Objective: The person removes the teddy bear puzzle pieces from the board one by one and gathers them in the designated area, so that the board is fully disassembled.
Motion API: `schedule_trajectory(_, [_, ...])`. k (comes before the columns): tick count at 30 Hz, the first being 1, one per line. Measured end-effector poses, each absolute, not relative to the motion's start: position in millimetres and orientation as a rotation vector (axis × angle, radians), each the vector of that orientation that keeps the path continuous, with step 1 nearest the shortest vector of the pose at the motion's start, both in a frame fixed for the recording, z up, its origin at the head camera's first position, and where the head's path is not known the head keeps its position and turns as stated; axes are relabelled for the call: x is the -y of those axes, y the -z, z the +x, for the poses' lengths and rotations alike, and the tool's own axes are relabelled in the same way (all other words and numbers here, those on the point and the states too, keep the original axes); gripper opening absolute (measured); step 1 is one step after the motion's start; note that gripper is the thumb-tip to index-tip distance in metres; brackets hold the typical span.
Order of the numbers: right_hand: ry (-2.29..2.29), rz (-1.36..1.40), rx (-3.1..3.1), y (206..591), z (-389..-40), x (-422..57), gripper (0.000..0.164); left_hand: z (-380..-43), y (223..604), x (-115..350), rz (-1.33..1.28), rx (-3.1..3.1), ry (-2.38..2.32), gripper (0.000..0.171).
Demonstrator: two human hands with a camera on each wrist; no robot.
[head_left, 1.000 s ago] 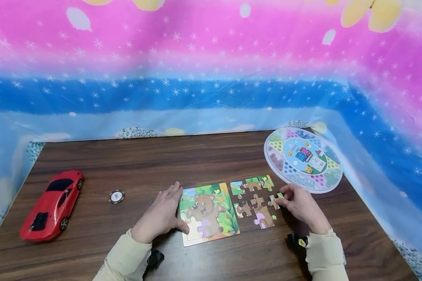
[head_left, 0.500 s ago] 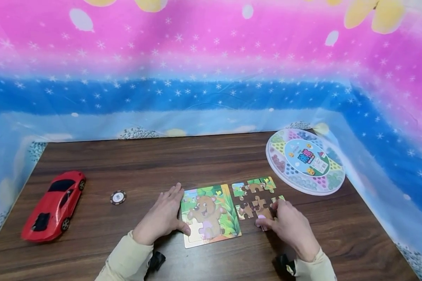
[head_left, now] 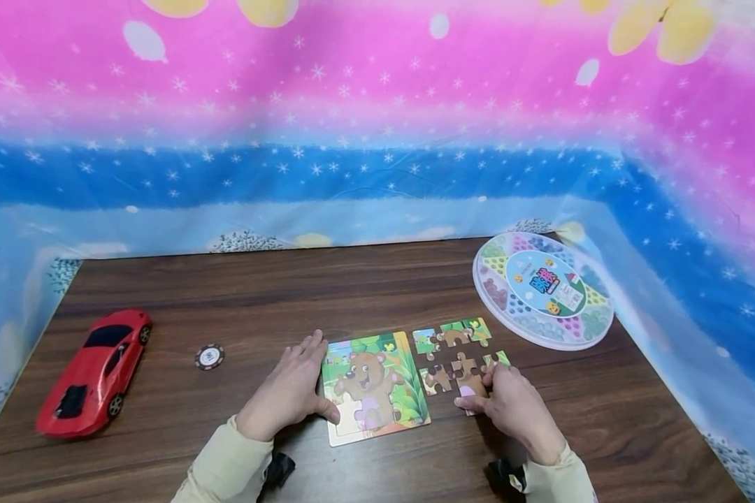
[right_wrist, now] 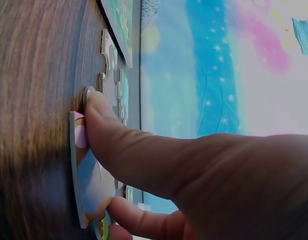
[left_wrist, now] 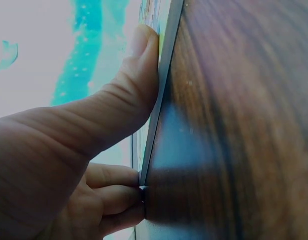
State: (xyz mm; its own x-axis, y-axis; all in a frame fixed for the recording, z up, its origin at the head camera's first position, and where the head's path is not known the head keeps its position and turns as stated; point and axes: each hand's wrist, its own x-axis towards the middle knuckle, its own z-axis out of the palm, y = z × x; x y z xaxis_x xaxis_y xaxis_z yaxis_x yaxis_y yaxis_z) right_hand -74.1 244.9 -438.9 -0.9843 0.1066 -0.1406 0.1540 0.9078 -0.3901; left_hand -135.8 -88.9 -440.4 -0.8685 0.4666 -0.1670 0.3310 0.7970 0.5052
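A bear jigsaw board (head_left: 377, 381) lies flat on the table, with a pale gap at its lower left. My left hand (head_left: 289, 388) rests against its left side, thumb on the board's face and fingers extended along the edge. To the right, my right hand (head_left: 519, 409) pinches a brown-and-pink jigsaw piece (head_left: 470, 385) between thumb and fingers. In the right wrist view, the thumb is at a rounded knob of this piece (right_wrist: 96, 185), with fingertips at its opposite edge. Several loose pieces (head_left: 438, 380) lie beside it, and a green-edged one (head_left: 498, 358) is partly covered by the fingers.
A round Chinese checkers set (head_left: 544, 290) lies at the back right, behind the loose pieces. On the left are a red toy car (head_left: 97, 370) and a poker chip (head_left: 210, 357). A printed cloth (head_left: 365, 168) walls the wooden table (head_left: 277, 286) at the back and sides.
My right hand has let go of the small green-edged piece, leaving it on the table, and moved left to the brown-and-pink piece. My left hand has stayed at the board.
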Motion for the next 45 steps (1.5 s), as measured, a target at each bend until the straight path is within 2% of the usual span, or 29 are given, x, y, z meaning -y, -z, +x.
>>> schedule_trajectory(14, [0.747, 0.256, -2.878, 438.0, -78.9, -244.1, 0.042, -134.8, 442.8, 90.9, 0.605, -2.697, -0.72, 0.116])
schedule_trajectory(22, [0.812, 0.271, -2.853, 432.7, -69.4, -251.9, 0.055, -133.7, 442.3, 88.1, 0.616, -2.694, -0.729, 0.114])
schedule_trajectory(31, [0.596, 0.277, -2.87, 431.2, -68.4, -259.3, 0.052, -134.2, 440.2, 88.9, 0.62, -2.706, -0.724, 0.114])
schedule_trajectory(45, [0.672, 0.242, -2.839, 431.9, -70.3, -258.2, 0.048, -134.2, 440.4, 90.0, 0.63, -2.713, -0.732, 0.115])
